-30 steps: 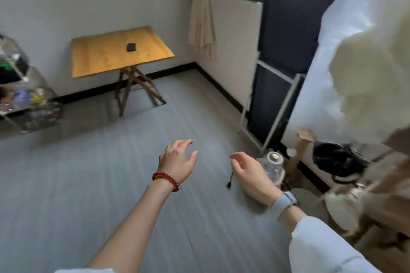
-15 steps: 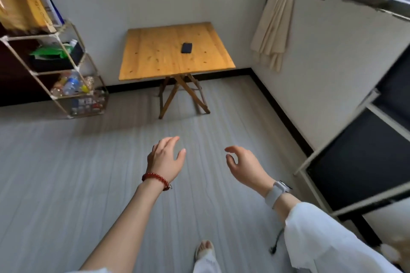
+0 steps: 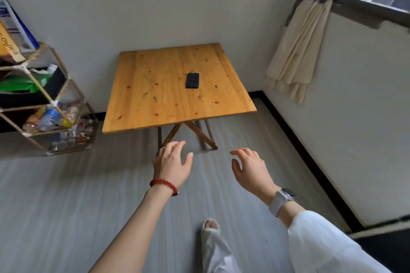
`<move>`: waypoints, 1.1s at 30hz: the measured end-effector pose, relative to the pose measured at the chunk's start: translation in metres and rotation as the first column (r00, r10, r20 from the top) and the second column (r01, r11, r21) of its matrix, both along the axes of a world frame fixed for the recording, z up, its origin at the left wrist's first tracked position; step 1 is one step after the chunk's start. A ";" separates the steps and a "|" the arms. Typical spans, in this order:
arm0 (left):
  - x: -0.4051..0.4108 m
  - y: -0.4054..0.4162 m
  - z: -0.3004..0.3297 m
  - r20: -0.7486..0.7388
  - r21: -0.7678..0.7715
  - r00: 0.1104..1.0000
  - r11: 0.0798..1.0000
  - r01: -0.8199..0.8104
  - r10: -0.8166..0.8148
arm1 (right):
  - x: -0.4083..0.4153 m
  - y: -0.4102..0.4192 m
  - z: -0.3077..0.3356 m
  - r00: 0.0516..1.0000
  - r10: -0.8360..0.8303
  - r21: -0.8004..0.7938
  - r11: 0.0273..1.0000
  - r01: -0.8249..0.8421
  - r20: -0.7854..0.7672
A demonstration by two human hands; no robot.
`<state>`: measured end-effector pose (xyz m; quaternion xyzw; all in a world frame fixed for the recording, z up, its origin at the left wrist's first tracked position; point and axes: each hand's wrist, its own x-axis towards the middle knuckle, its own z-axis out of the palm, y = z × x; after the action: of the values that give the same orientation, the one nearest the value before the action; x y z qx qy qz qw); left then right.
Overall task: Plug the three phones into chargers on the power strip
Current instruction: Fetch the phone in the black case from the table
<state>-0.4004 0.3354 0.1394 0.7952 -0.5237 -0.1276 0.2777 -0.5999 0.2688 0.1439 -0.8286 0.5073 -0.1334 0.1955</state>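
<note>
Fetching step, it seems; one phone [image 3: 192, 80] lies flat mid-surface [image 3: 155, 104]; left hand [image 3: 172, 165] and right hand [image 3: 251, 169] hang empty, fingers released; next calls for walking closer, then picking it up.

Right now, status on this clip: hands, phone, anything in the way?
Left hand and right hand open, empty, raised over floor. One dark phone flat on wooden table, untouched. No power strip or chargers visible. Path to table clear.

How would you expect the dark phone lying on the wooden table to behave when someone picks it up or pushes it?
The phone looks thin and rigid, so it probably won't flex. Lying flat on the wooden table, it would likely slide, not roll or tip. Its low edges may make pinching it up fiddly.
</note>
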 end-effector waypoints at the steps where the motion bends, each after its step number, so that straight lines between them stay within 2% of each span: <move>1: 0.015 -0.025 -0.005 -0.004 0.020 1.000 1.000 -0.003 0.003 | 0.015 -0.027 -0.006 1.000 -0.006 0.029 1.000 0.005 0.013; 7: 0.109 -0.154 -0.011 -0.043 0.144 0.997 0.988 -0.053 0.059 | 0.111 -0.168 -0.019 1.000 0.005 0.199 0.980 -0.010 0.023; 13: 0.189 -0.245 -0.034 -0.088 0.249 0.990 0.965 -0.087 0.112 | 0.194 -0.271 -0.039 1.000 -0.005 0.333 0.943 0.002 0.008; 17: 0.245 -0.321 -0.062 -0.080 0.325 0.995 0.946 -0.024 0.052 | 0.247 -0.338 -0.069 0.997 -0.059 0.399 0.914 0.077 -0.057; 25: 0.346 -0.466 -0.119 -0.060 0.455 0.996 0.887 0.083 -0.062 | 0.343 -0.464 -0.120 0.952 -0.214 0.459 0.839 0.293 -0.218; 30: 0.377 -0.515 -0.169 0.001 0.548 0.987 0.826 0.132 -0.158 | 0.391 -0.525 -0.148 0.885 -0.368 0.398 0.795 0.458 -0.284; 33: 0.378 -0.526 -0.193 0.091 0.568 0.968 0.811 0.142 -0.233 | 0.411 -0.543 -0.162 0.836 -0.428 0.326 0.781 0.533 -0.343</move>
<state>-0.0223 -0.1907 -0.0539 0.7932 -0.5598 -0.2387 -0.0220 -0.1888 -0.2740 -0.0183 -0.6204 0.7398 0.0353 0.2580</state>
